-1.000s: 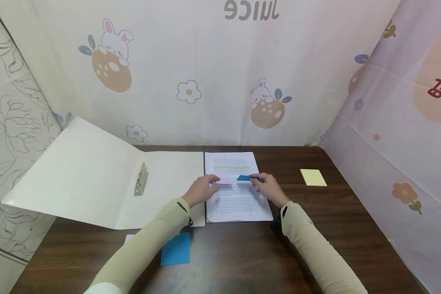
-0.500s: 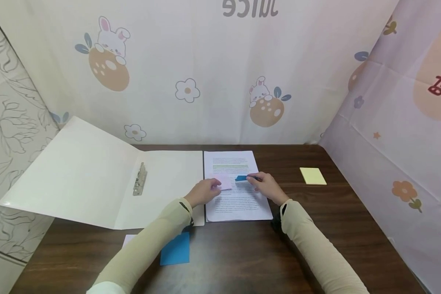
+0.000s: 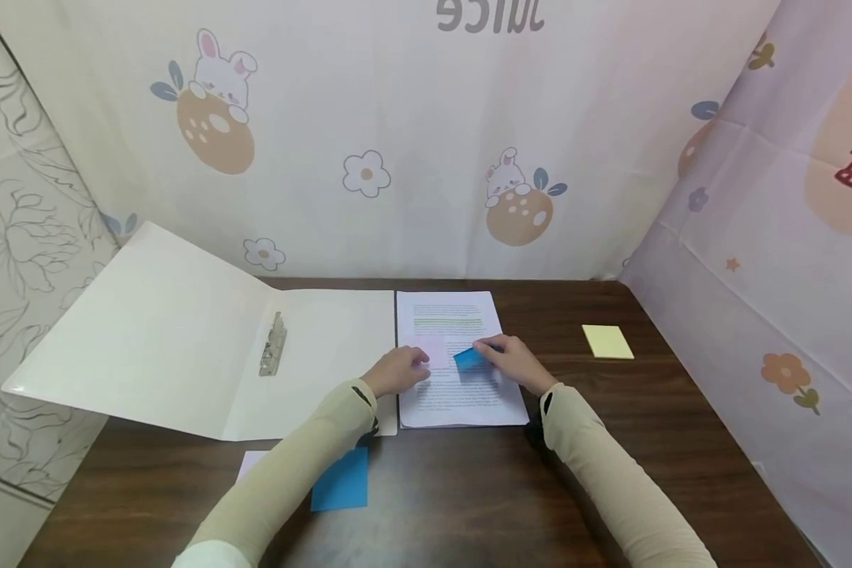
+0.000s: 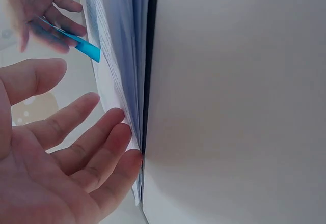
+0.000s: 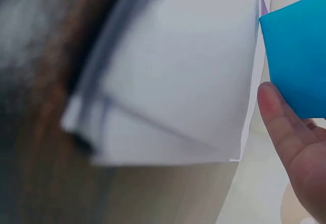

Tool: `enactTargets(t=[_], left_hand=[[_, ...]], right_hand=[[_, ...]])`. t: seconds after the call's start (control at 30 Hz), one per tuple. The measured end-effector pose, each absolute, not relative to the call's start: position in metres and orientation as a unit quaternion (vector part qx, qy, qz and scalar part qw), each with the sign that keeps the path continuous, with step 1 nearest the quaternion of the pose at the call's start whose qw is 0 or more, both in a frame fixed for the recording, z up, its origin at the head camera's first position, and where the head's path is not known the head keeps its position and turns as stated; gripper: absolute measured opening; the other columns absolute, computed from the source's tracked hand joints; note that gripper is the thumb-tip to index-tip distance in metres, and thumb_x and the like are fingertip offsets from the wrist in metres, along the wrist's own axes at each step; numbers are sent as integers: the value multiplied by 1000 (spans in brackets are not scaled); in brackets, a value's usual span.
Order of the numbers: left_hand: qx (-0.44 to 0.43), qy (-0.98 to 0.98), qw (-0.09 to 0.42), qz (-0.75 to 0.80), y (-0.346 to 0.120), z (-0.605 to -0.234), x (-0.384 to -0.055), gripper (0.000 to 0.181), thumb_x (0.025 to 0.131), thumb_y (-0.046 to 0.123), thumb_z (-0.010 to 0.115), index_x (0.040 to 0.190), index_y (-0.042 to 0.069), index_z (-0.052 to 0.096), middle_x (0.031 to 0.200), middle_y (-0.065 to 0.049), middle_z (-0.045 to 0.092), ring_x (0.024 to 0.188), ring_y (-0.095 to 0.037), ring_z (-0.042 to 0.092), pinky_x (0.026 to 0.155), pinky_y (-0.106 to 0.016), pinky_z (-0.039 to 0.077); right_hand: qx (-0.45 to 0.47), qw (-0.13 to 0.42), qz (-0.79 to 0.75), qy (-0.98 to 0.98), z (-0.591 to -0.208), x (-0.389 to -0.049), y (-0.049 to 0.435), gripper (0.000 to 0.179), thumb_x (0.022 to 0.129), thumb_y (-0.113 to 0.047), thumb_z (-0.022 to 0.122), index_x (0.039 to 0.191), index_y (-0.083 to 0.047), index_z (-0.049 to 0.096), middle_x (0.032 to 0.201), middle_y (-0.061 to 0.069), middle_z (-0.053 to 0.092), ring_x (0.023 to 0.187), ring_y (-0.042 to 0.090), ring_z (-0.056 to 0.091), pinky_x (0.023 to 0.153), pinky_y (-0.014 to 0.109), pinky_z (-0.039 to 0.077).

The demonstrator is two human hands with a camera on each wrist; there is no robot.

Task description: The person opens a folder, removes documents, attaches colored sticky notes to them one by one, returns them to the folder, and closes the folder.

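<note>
A stack of printed sheets (image 3: 461,406) with green-highlighted lines lies beside an open white binder. On the top sheet sits a pale pink sticky note (image 3: 436,345). My left hand (image 3: 396,371) is at that note's lower left; in the left wrist view its fingers are spread and loosely bent, the fingertips at the paper's edge, holding nothing. Over the sheet's right half, my right hand (image 3: 517,364) pinches a blue sticky note (image 3: 466,359) by one side. The right wrist view shows the blue note's broad face, thumb against its edge; the other fingers are mostly hidden.
The white binder (image 3: 149,347) stands open at left, with a metal clip (image 3: 273,345) inside. Blue paper (image 3: 341,481) and a pale purple piece (image 3: 250,462) lie near the front, partly behind my left sleeve. A yellow sticky note (image 3: 607,341) lies at right.
My left hand has let go of the pink note, which now lies on the page, and has drawn slightly back. The blue note in my right hand has tilted, showing more of its face.
</note>
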State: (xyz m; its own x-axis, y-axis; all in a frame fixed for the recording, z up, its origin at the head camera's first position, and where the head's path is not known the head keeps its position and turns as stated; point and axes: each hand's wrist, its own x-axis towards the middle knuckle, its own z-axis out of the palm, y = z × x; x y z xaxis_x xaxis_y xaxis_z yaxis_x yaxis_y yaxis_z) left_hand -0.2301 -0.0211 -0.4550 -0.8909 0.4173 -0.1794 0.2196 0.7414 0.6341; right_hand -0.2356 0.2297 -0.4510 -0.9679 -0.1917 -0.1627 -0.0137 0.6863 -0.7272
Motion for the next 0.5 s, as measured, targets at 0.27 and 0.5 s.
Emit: enactTargets(t=[0.27,0.5], left_hand=[[178,922,157,306,-20,-454,-232,33,95,23,60,123,4,64,127,-13,64,122,-29,57,106,-44,44],[186,927,146,291,-19,-456,-235,32,95,22,61,121,4,65,124,-14,65,118,-28,59,104,-42,45]], right_hand=[[-74,121,-370,918,-448,-236,230,45,100,-31,54,133,-2,58,140,22,53,129,35,49,107,53,38],[-79,151,-349,922,-447,-236,231,47,99,-32,55,135,-3,56,142,22,51,122,32,49,103,49,39]])
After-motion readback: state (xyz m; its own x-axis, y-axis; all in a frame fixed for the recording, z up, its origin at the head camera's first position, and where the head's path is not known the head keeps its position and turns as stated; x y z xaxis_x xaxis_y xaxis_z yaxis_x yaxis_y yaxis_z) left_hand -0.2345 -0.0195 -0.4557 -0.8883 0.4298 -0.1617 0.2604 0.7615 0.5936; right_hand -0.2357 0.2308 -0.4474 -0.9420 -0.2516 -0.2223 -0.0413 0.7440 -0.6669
